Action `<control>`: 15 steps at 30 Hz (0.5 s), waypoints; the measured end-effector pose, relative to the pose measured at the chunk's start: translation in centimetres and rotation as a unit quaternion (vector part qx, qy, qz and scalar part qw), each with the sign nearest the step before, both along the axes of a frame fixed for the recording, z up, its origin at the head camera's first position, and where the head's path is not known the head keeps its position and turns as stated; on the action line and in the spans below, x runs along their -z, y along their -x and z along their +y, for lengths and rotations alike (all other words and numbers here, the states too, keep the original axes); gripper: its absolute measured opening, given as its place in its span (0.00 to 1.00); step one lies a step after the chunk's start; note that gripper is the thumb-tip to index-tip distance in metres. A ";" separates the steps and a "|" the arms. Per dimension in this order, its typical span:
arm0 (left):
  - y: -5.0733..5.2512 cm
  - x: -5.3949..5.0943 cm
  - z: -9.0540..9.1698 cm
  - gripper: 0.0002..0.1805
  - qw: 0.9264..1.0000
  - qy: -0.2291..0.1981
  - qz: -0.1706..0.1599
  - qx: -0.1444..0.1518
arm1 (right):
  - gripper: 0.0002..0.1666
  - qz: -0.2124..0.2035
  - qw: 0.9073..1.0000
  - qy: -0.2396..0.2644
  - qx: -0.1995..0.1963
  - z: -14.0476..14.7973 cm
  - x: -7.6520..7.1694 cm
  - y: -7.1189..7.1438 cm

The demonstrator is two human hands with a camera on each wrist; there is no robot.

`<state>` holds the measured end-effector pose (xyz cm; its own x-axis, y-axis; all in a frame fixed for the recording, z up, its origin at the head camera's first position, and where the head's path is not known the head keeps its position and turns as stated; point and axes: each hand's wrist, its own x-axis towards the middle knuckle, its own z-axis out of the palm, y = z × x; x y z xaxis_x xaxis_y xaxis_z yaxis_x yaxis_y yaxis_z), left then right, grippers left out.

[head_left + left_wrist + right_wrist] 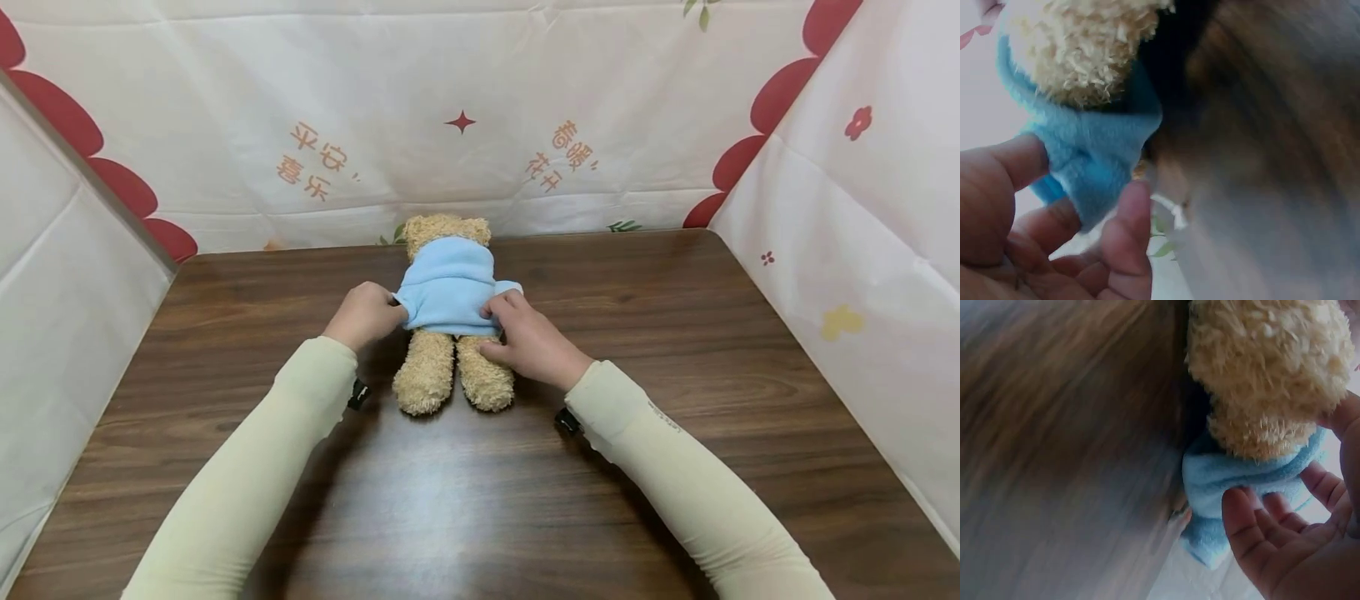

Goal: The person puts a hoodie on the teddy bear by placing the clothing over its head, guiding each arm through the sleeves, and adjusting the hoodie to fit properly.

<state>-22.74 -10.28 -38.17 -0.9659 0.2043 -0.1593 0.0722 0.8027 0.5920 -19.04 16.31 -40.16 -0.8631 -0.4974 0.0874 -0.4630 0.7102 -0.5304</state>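
A tan teddy bear (425, 372) lies on the table with its legs toward me, wearing a light blue shirt (450, 287). Its face is not visible. On the left, my left hand (365, 315) pinches the shirt's edge; in the left wrist view, bunched blue cloth (1094, 178) sits between thumb and fingers beside a furry leg (1085, 50). My right hand (536, 337) lies over the lower right of the shirt, its thumb by the bear's right-hand leg (486, 379). Loosely bent fingers (1244, 525) touch the cloth in the right wrist view, with no fold visibly gripped.
The brown wooden table (450, 517) runs up to a white printed cloth (465, 67) hung behind it. Similar cloth walls (885, 250) stand at the left and right. The bear's head is close to the table's far edge.
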 end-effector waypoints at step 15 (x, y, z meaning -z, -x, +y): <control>0.0 1.1 -0.2 0.20 0.998 -0.054 0.008 -0.015 | 0.19 0.034 0.996 -0.059 0.054 -2.1 -0.3 -0.3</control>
<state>-22.77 -10.50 -39.28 -0.9739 0.1908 -0.1227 0.0592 0.7358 0.6746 -18.71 14.25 -39.91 -0.9059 -0.4129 0.0944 -0.4133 0.8129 -0.4103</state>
